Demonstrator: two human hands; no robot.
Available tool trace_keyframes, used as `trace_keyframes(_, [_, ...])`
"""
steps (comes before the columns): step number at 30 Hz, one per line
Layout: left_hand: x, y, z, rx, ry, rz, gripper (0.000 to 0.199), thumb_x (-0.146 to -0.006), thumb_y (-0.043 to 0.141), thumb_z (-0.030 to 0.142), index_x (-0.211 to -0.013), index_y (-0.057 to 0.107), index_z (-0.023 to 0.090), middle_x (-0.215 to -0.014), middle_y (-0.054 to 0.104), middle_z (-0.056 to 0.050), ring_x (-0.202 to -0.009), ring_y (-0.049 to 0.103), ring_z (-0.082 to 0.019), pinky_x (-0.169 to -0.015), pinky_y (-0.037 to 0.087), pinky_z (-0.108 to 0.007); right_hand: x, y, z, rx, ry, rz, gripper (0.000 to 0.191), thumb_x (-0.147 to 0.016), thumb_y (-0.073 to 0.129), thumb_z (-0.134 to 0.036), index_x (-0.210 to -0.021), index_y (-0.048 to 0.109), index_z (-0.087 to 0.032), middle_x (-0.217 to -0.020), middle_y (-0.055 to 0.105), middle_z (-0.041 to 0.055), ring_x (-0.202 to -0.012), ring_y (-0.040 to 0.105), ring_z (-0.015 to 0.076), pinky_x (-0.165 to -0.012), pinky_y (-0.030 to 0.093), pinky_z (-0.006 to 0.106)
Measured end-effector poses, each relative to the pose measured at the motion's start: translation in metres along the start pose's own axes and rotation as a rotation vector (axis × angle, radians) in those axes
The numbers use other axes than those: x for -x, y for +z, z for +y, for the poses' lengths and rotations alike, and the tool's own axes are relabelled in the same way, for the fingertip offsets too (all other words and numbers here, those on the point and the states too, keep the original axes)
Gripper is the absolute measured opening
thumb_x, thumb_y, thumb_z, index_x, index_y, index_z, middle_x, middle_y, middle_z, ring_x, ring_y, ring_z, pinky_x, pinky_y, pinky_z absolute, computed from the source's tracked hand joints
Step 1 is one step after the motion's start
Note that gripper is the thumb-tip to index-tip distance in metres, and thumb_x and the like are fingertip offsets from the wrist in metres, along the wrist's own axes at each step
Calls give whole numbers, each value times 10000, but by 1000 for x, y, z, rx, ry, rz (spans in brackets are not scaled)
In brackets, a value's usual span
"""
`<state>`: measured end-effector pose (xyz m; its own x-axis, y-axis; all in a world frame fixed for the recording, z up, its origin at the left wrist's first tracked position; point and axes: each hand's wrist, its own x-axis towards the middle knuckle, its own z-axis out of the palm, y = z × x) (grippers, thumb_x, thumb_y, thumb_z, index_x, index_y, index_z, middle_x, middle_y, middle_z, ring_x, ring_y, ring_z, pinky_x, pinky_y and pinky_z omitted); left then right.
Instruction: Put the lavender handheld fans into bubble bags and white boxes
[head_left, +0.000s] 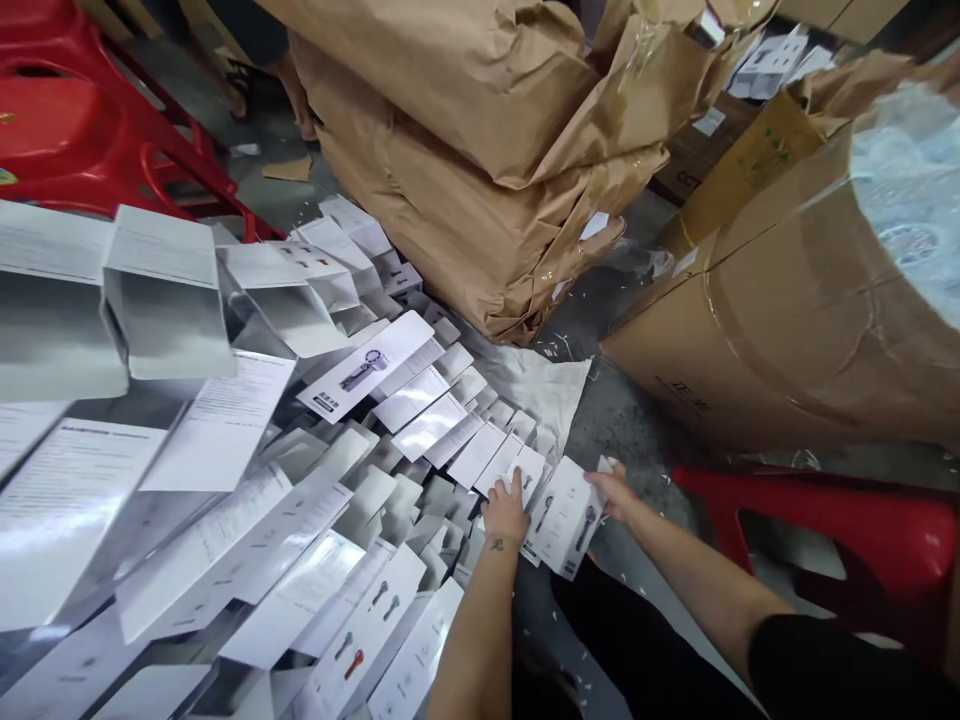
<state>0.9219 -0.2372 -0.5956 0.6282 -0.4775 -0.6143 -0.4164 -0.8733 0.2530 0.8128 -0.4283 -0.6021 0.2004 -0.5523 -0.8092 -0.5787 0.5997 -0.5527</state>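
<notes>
Person holding printed white box [564,515] beside rows of open white cartons [367,368].
Right hand [615,492]: fingers clamped on box's right edge, above dark-clothed leg. Left hand [506,513]: index finger extended over nearby carton; cannot tell whether gripping.

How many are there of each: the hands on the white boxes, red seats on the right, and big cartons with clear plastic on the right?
Hands: 2, the left hand and right hand
Red seat: 1
Big carton with clear plastic: 1
Total: 4
The white boxes overlap too much to count.
</notes>
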Motion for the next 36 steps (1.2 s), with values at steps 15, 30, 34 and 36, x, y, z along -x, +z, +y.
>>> trace_keyframes(15, [-48, -69, -93, 1246, 42, -476, 777, -607, 747, 465, -1255, 465, 141, -1054, 645, -119, -862, 641, -219, -818, 490, -369, -39, 24, 0, -289, -16, -404, 461, -668, 469, -262, -1120, 505, -179, -887, 685, 72, -778, 660, 252, -746, 513, 391])
trace_keyframes(30, [1, -49, 1, -135, 294, -53, 875, -661, 664, 535, -1415, 290, 297, -1420, 345, -154, -1339, 151, -439, -988, 85, -709, -66, 106, 22, -104, -233, -64, 389, -746, 545, -288, -1109, 429, -211, -1054, 617, 60, -934, 604, 195, -754, 500, 280])
trace_keyframes(34, [6, -21, 11, -372, 328, -51, 677, -772, 572, 246, -1399, 324, 303, -1417, 368, -145, -1345, 169, -400, -978, 6, -725, -78, 65, 11, 79, -273, -1, 473, -699, 653, -314, -1129, 479, -219, -1144, 582, 81, -1089, 530, 224, -833, 464, 276])
trace_keyframes(36, [4, -21, 9, -419, 335, -49, 648, -785, 502, 140, -1392, 338, 295, -1401, 392, -143, -1339, 202, -374, -986, 44, -715, -83, 42, 12, 263, -216, -33, 436, -687, 679, -361, -1067, 535, -203, -1102, 600, 100, -1095, 526, 250, -824, 462, 300])
